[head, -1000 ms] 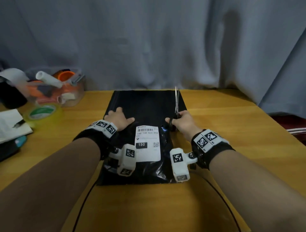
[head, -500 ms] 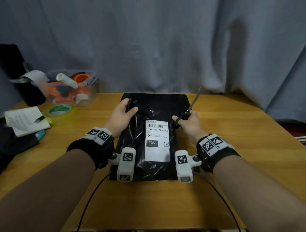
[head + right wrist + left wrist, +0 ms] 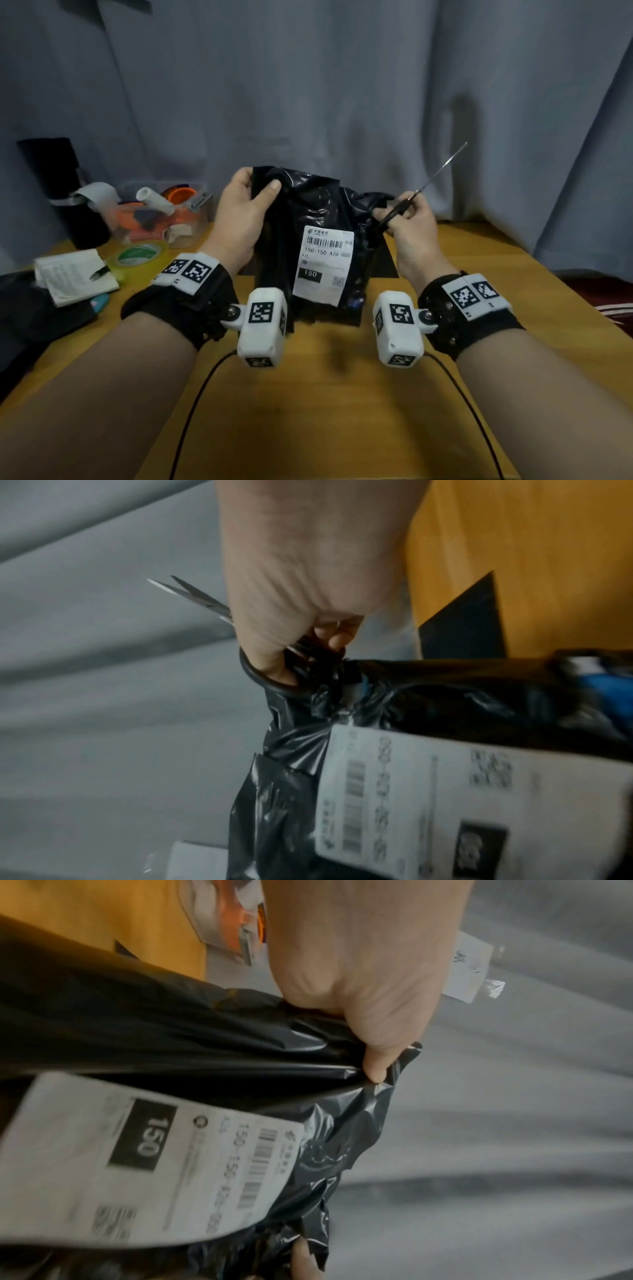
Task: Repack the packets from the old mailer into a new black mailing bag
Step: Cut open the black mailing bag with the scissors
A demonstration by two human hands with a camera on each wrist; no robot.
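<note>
The old mailer [image 3: 318, 212], a crumpled black bag with a white shipping label [image 3: 323, 263], is held upright above the table. My left hand [image 3: 260, 185] grips its top left corner, thumb in front [image 3: 377, 1066]. My right hand [image 3: 397, 212] has fingers through the black handles of the scissors [image 3: 442, 171], blades pointing up and right, and touches the mailer's top right corner [image 3: 342, 674]. A flat black bag [image 3: 388, 263] lies on the table behind the mailer, mostly hidden. Something blue [image 3: 616, 693] shows at the mailer's lower end.
A clear tub [image 3: 161, 212] of tape rolls, a green tape roll [image 3: 137, 255], an open notebook [image 3: 72, 274] and a black cylinder [image 3: 65, 192] crowd the table's left side. A grey curtain [image 3: 342, 85] hangs close behind. Two cables [image 3: 191, 394] cross the near table.
The old mailer has gone from lying flat to being lifted upright by both hands. The right hand has raised the scissors, whose blades now tilt up to the right.
</note>
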